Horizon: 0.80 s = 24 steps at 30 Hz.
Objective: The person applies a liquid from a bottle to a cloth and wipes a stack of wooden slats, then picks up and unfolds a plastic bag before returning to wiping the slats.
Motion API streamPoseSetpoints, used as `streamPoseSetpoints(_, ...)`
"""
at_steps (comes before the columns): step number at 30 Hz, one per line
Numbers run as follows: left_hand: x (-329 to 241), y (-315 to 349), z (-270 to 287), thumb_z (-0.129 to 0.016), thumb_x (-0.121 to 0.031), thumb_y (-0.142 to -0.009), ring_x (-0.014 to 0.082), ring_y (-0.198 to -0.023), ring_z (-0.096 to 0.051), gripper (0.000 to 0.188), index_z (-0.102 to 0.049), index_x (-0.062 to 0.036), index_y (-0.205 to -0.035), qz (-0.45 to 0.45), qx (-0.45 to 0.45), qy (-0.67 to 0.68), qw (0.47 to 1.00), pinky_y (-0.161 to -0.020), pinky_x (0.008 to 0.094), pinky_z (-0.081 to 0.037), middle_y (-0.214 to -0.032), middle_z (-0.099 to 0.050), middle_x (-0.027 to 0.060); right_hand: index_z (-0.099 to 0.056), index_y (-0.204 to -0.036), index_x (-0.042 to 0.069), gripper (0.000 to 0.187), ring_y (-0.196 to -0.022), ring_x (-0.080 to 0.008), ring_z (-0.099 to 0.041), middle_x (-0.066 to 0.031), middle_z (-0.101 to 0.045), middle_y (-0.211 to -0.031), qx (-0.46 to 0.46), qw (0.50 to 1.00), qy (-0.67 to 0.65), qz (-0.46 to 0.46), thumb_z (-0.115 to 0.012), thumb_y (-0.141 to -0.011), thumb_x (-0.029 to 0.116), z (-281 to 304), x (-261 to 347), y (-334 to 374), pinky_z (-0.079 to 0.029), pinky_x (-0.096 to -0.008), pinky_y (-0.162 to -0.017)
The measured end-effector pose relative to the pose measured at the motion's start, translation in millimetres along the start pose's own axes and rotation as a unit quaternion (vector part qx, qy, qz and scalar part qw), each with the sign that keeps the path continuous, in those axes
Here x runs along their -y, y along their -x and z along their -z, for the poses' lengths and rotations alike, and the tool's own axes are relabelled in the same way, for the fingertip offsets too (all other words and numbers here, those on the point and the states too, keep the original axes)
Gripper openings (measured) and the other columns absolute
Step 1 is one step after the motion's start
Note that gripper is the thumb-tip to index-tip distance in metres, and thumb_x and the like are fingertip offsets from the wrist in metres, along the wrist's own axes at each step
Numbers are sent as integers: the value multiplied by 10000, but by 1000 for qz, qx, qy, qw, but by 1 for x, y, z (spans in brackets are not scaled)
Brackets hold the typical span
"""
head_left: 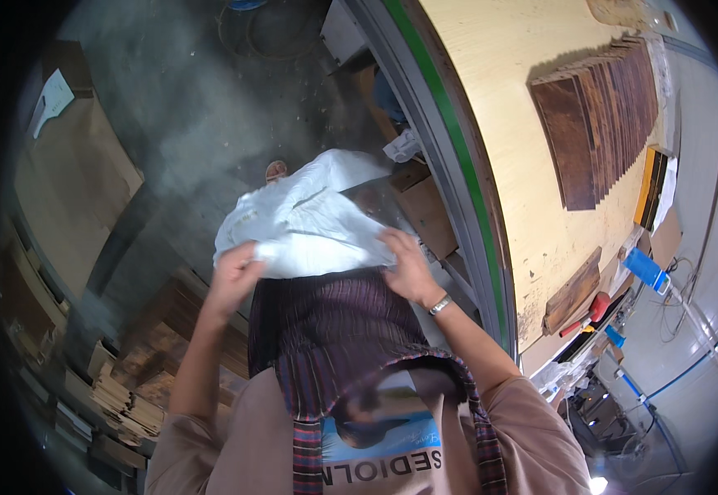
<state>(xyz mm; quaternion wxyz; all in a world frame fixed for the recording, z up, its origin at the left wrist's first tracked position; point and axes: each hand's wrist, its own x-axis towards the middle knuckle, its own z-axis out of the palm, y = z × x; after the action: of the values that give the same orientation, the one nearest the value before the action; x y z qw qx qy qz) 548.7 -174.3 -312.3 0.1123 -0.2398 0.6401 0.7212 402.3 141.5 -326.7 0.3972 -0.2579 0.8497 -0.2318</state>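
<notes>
A white cloth (317, 227), perhaps a thin bag or sheet, spreads out in front of my striped apron (334, 318). My left hand (237, 271) pinches its near left corner. At the near right corner, the fingers of my right hand (410, 268) are closed on the same cloth, with a metal-banded watch (440, 304) on that wrist. The far part of the cloth billows and is somewhat blurred. Beyond it a sandaled foot (276, 171) shows on the floor.
On my right, a workbench (499, 49) with a green-striped edge carries a fanned row of dark wooden boards (594, 124). A red-headed mallet (596, 308) lies farther along. Cardboard boxes (425, 210) stand beneath the bench. Stacked wood pieces (128, 396) and a large brown panel (70, 181) are at left.
</notes>
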Motion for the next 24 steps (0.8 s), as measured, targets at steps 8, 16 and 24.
streamPoseSetpoints(8,-100,-22,-26,-761,-118,-746,267,-745,-642,241,-662,-35,-949,-73,203,-190,958,-678,356,-490,-793,-641,112,-607,-847,-1,173,-810,-286,-571,-145,-590,-831,69,941,-285,171,-686,-696,26,24,116,-28,-438,-379,-761)
streamPoseSetpoints(16,-180,-61,24,-698,-93,-813,257,-737,-599,184,-689,-6,-974,-83,116,-351,926,-687,341,-469,-845,-628,125,-560,-737,18,127,-718,-69,-540,15,-575,-751,25,885,-434,170,-637,-719,-81,107,149,-66,-448,-234,-653)
streamPoseSetpoints(24,-251,-79,30,-649,-92,-886,86,-666,-510,152,-689,41,-946,-150,115,-248,950,-608,266,-421,-735,-562,11,-642,-1002,-43,332,-825,-98,-580,-16,-646,-893,38,916,-352,192,-563,-683,-92,181,177,-81,-451,-229,-736)
